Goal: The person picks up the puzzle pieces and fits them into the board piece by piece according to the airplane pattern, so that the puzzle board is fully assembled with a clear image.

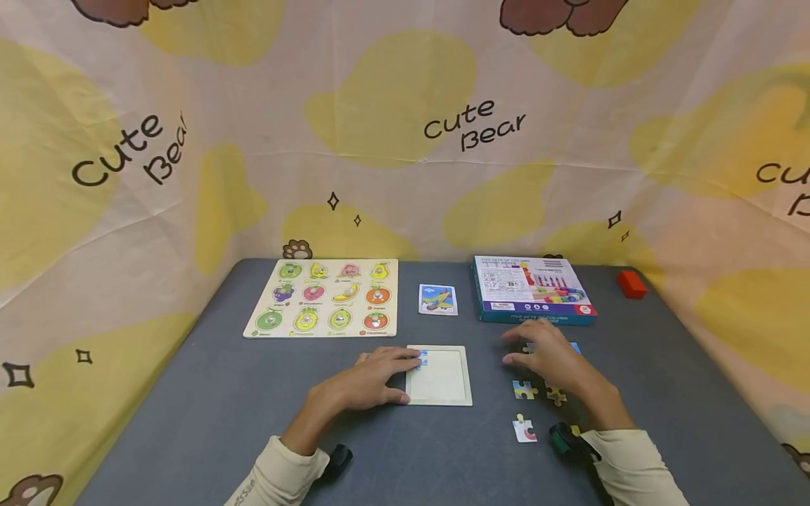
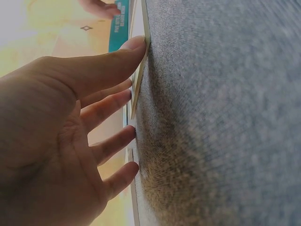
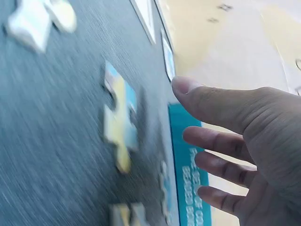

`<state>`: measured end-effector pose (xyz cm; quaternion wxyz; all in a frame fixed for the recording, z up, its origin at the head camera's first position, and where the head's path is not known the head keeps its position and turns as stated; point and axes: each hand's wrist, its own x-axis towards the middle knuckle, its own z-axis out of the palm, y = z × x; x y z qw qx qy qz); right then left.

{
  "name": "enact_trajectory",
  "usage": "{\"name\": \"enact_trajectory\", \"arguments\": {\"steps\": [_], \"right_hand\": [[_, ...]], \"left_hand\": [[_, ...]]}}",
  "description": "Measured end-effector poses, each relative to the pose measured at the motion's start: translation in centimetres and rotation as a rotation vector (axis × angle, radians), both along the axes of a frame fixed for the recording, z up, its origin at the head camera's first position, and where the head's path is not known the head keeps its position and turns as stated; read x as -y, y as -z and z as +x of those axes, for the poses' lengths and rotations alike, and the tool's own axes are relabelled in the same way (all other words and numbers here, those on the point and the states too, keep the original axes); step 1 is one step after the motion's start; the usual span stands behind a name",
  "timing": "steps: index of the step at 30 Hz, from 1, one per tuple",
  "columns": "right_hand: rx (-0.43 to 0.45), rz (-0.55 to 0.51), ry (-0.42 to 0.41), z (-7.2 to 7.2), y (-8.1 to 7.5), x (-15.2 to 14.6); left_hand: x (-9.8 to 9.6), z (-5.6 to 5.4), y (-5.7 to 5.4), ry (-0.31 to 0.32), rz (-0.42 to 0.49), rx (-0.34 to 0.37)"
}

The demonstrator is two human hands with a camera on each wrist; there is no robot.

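Observation:
A shallow white puzzle tray [image 1: 469,379] lies at the middle of the table, with a small blue puzzle piece [image 1: 423,357] in its upper left corner. My left hand [image 1: 370,377] rests at the tray's left side; its thumb touches the edge, and its fingers are spread and nearly straight. Over the loose puzzle pieces on the right hovers my right hand [image 1: 557,357], fingers loosely bent and holding nothing. Below it lie a blue-yellow piece [image 3: 121,110], a yellowish piece [image 1: 556,396] and a white-pink piece [image 1: 524,431]. Other pieces are partly hidden by the hand and wrist.
Behind the tray stand a fruit picture board [image 1: 329,299] at left and a small airplane picture card [image 1: 437,300]. A boxed set [image 1: 531,289] lies beyond my right hand, and a red block [image 1: 631,284] sits at the far right corner. Printed cloth encloses the table.

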<state>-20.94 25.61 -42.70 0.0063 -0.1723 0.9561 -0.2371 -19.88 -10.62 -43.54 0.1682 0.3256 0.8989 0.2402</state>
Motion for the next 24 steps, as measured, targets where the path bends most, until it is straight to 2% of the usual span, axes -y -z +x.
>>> {"name": "enact_trajectory", "arguments": {"steps": [6, 14, 21, 24], "right_hand": [[-0.007, -0.012, 0.017, -0.3, -0.1, -2.1], [0.026, 0.012, 0.04, -0.7, 0.6, -4.2], [-0.005, 0.054, 0.019, -1.0, 1.1, -5.5], [0.007, 0.054, 0.025, -1.0, 1.1, -5.8]], "left_hand": [[0.0, 0.0, -0.1, -0.001, 0.0, 0.005], [0.0, 0.0, -0.2, 0.001, 0.012, 0.01], [0.0, 0.1, -0.2, -0.002, 0.006, 0.005], [0.0, 0.0, -0.1, -0.003, 0.004, 0.005]]}}
